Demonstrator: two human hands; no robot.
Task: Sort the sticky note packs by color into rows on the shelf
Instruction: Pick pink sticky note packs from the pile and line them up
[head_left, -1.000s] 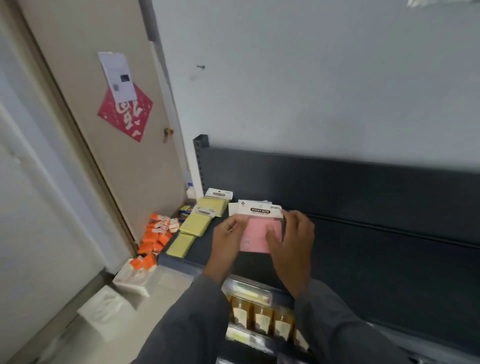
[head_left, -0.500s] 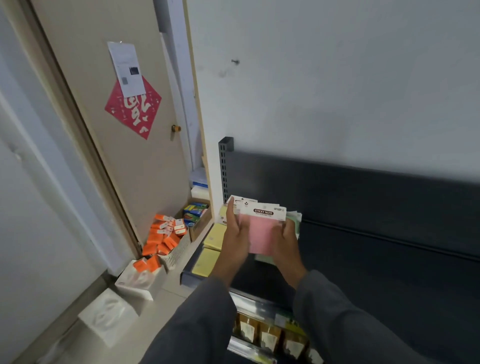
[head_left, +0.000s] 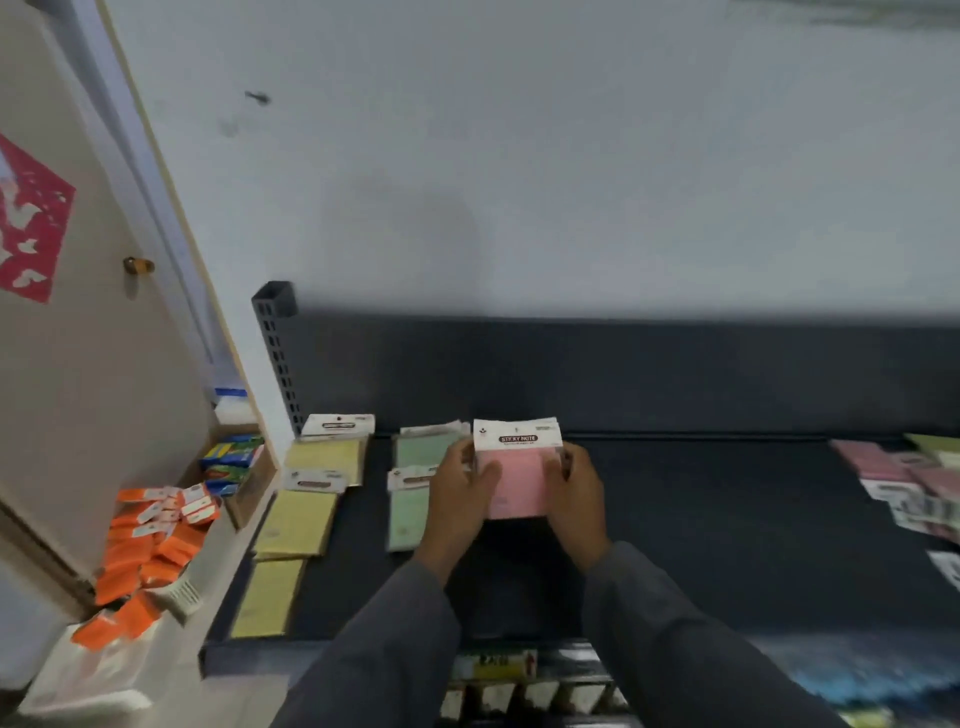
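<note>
Both hands grip the pink pack (head_left: 519, 480) by its side edges, left hand (head_left: 457, 499) and right hand (head_left: 579, 493) w/ fingers curled round it, just above the shelf (head_left: 701, 519), prob. to start a new row. Yellow packs (head_left: 298, 525) at 9 o'clock and green packs (head_left: 415, 483) between already form rows; unsorted pile (head_left: 914, 483) sits at 3 o'clock.

Sticky note packs counted by color on the dark shelf (head_left: 727, 519)

Three yellow packs (head_left: 298, 522) lay in a row at the left end, running far to near. Two green packs (head_left: 415, 499) lay in a row just right of them. One pink pack (head_left: 517, 478) was visible at the front of those held in two hands. The blurred pink pile (head_left: 904, 473) at far right could not be counted.
</note>
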